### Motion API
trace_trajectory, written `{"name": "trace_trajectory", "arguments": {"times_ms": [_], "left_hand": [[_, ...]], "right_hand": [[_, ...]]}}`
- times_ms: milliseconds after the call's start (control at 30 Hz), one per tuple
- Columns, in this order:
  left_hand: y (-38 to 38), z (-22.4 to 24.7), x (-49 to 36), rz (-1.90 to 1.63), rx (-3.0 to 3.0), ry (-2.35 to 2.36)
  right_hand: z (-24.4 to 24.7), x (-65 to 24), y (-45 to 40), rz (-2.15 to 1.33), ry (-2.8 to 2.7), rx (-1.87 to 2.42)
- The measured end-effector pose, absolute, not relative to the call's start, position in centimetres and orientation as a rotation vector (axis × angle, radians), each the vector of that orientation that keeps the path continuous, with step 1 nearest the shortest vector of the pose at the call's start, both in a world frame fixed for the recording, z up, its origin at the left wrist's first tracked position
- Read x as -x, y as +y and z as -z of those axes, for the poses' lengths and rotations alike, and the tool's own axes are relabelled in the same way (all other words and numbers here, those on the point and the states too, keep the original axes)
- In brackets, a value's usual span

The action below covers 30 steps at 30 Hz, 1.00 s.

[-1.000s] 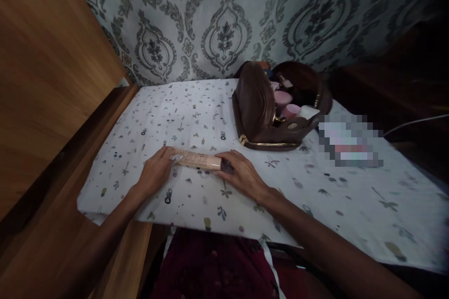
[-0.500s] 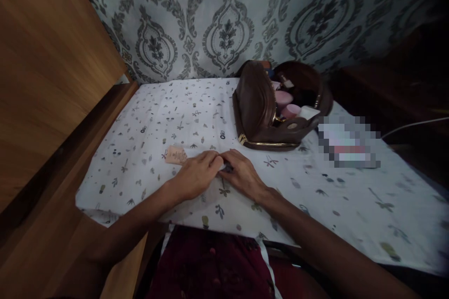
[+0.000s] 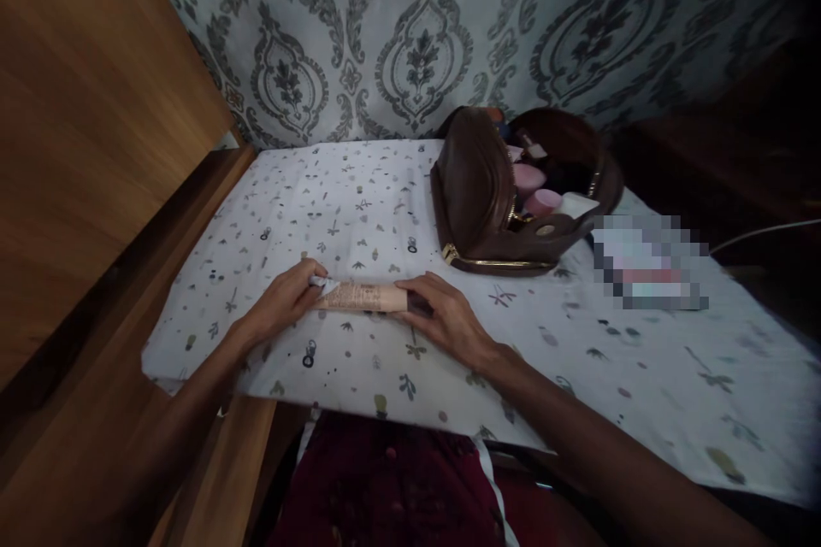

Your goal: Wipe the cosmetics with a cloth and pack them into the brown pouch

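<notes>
A beige tube (image 3: pixel 365 297) with small printed text lies sideways between my hands, low over the patterned white cloth. My right hand (image 3: pixel 449 316) is closed round its dark end. At the other end, my left hand (image 3: pixel 288 299) pinches a small whitish-grey piece (image 3: pixel 322 282), perhaps a wipe or tissue, against the tube. The fingertips of my left hand are partly hidden. An open brown bag (image 3: pixel 475 188) stands behind my right hand, with pink-capped containers (image 3: pixel 544 202) and a white item (image 3: pixel 577 205) inside.
A pixelated flat object (image 3: pixel 651 265) lies right of the bag, near a white cable (image 3: pixel 763 229). The cloth-covered surface (image 3: pixel 359 205) meets a patterned wall at the back. A wooden cabinet (image 3: pixel 96 120) stands at the left.
My left hand has moved left, away from my right hand, uncovering most of the tube. The whitish-grey piece now shows at its left end. My right hand stays at the dark end.
</notes>
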State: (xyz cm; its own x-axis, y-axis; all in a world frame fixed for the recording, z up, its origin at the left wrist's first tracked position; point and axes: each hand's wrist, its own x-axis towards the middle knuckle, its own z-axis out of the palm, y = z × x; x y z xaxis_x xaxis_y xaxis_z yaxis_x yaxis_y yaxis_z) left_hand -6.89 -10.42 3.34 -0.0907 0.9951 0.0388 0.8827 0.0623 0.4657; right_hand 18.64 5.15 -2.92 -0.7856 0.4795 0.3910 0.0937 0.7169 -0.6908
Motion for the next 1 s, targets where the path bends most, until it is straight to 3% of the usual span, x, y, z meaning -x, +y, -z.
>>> {"name": "trace_trajectory", "arguments": {"times_ms": [333, 733, 1000], "left_hand": [[-11.9, -3.5, 6.5, -0.663, -1.688, 1.967], [-11.1, -4.7, 4.1, -0.8, -1.692, 1.956], [-8.1, -5.3, 2.8, -1.157, -1.692, 2.042]], "right_hand": [[2.1, -17.6, 4.5, -1.819, -1.83, 0.604], [0.4, -14.8, 3.7, -1.865, -1.647, 0.646], [1.4, -11.3, 1.5, -2.002, -1.434, 0.653]]}}
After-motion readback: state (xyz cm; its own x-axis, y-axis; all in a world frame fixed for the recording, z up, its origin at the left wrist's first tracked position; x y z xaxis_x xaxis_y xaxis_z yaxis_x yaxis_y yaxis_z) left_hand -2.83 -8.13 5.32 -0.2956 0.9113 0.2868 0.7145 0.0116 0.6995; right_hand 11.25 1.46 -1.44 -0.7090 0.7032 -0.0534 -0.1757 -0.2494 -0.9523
